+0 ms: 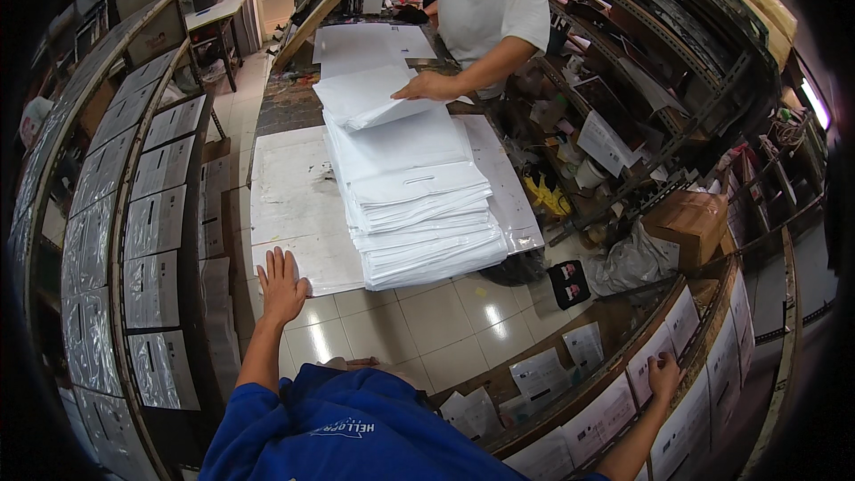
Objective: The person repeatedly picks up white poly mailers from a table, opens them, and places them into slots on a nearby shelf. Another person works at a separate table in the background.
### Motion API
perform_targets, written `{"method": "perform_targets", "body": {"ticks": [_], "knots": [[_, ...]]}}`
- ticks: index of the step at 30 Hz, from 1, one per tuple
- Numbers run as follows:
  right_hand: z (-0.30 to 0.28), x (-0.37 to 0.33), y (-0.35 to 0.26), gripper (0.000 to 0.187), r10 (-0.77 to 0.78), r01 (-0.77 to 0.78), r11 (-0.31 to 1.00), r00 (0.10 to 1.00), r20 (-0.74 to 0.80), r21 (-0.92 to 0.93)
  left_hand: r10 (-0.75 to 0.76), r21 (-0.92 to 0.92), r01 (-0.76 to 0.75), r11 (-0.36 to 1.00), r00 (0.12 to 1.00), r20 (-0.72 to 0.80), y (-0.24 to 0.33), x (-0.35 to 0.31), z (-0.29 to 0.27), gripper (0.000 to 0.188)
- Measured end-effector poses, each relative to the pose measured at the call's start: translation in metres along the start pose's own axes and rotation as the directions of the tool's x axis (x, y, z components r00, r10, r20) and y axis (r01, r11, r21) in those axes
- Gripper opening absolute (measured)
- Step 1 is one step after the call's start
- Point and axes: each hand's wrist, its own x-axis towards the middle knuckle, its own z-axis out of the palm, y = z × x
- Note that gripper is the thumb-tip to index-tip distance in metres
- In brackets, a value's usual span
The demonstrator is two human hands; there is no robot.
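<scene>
My left hand (283,287) lies flat with its fingers spread on the near left corner of a white board (289,191) on the table. To the right, my right hand (662,377) is curled closed over the drying rack, beside printed white bags (601,419). Whether it grips a bag or the rack's edge is hidden. A thick stack of white plastic bags (419,205), the top one with a handle slot, rests on the board. Across the table a person in a white shirt has a hand (432,86) on a white bag (365,93).
The other person's far arm reaches to a raised wooden frame (329,4). Curved racks (165,258) of printed bags stand at my left. Crowded metal shelves (623,62) line the right side. A cardboard box (690,223) and grey plastic wrap (632,260) sit near the right rack.
</scene>
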Motion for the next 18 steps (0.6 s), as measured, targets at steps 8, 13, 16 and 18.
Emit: {"method": "perform_targets", "body": {"ticks": [8, 13, 16, 18], "knots": [[-0.0016, -0.0013, -0.002, 0.036, -0.003, 0.003, 1.0, 1.0, 0.001, 0.007, -0.003, -0.002, 0.003, 1.0, 1.0, 0.012, 0.0019, -0.0008, -0.0035, 0.072], [0.0016, 0.0004, 0.0018, 0.036, 0.0, 0.0, 1.0, 1.0, -0.01, 0.012, -0.006, 0.001, 0.006, 1.0, 1.0, 0.013, 0.0016, -0.0004, -0.0019, 0.072], [0.0002, 0.0004, 0.0009, 0.036, 0.005, -0.005, 1.0, 1.0, 0.005, 0.01, -0.001, -0.003, 0.001, 1.0, 1.0, 0.007, 0.0008, -0.0005, -0.0011, 0.072], [0.001, 0.0006, 0.0014, 0.035, 0.006, -0.006, 1.0, 1.0, 0.003, 0.006, -0.004, -0.006, 0.004, 1.0, 1.0, 0.007, 0.0008, -0.0004, -0.0009, 0.072]]}}
